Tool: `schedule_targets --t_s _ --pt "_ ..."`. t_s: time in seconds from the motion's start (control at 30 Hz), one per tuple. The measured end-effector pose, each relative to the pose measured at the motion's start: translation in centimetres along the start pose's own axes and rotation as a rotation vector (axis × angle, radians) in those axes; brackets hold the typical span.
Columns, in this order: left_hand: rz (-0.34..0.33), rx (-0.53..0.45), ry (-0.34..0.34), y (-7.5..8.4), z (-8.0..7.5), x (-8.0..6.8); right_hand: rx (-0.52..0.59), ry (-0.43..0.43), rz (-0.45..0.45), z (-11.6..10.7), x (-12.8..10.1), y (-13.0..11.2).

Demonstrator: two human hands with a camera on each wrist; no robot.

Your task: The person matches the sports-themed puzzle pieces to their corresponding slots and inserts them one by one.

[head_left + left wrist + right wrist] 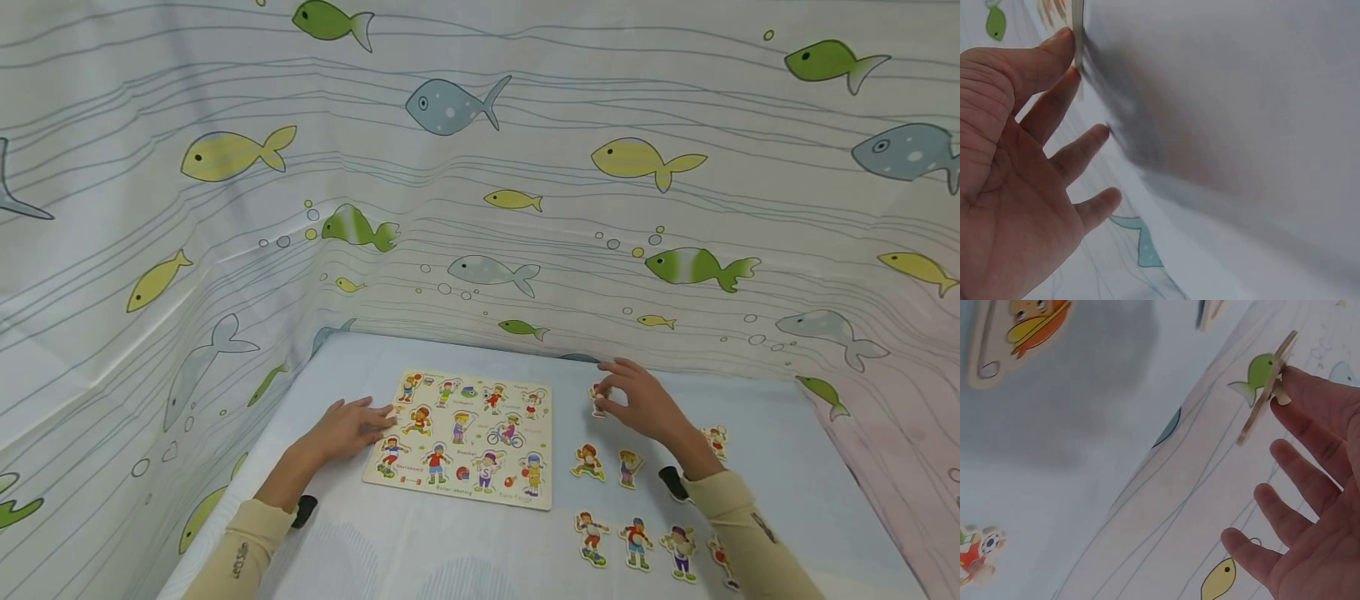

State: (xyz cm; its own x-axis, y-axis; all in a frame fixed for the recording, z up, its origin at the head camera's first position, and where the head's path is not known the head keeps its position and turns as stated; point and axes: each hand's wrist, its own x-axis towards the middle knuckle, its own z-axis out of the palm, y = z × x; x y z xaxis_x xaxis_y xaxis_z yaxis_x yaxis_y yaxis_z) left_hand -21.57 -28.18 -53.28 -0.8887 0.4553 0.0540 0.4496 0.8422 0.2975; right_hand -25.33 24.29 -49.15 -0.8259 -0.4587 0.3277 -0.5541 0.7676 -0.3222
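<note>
A wooden puzzle board [465, 437] with cartoon sports figures lies on the white table. My left hand [348, 427] rests flat beside its left edge, fingertips touching the board edge [1077, 31]. To the right of the board, my right hand [637, 400] pinches a small flat wooden figure piece [598, 398], lifted off the table; it shows edge-on [1267, 387] in the right wrist view. Several loose figure pieces [587, 461] lie on the table below and right of that hand.
A fish-print curtain [480, 183] walls the table on the left, back and right. More loose pieces [636, 543] lie near the front right, one [716, 440] past my right wrist. Bare table surface [420, 558] lies at front.
</note>
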Motion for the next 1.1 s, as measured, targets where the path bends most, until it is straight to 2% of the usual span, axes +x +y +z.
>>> schedule_targets --t_s 0.13,0.43,0.77,1.1 --pt "0.004 0.002 0.0 -0.1 0.0 0.0 0.003 0.008 -0.033 0.3 0.6 -0.5" --pt "-0.017 -0.015 -0.008 0.1 0.0 0.0 0.01 -0.034 -0.029 1.2 2.0 -1.9" --pt "-0.036 -0.02 -0.017 0.0 0.1 0.0 0.015 -0.047 -0.094 2.1 3.7 -4.0" --pt "-0.026 -0.038 -0.007 0.1 0.1 0.0 -0.02 -0.081 -0.118 3.1 5.3 -5.5"
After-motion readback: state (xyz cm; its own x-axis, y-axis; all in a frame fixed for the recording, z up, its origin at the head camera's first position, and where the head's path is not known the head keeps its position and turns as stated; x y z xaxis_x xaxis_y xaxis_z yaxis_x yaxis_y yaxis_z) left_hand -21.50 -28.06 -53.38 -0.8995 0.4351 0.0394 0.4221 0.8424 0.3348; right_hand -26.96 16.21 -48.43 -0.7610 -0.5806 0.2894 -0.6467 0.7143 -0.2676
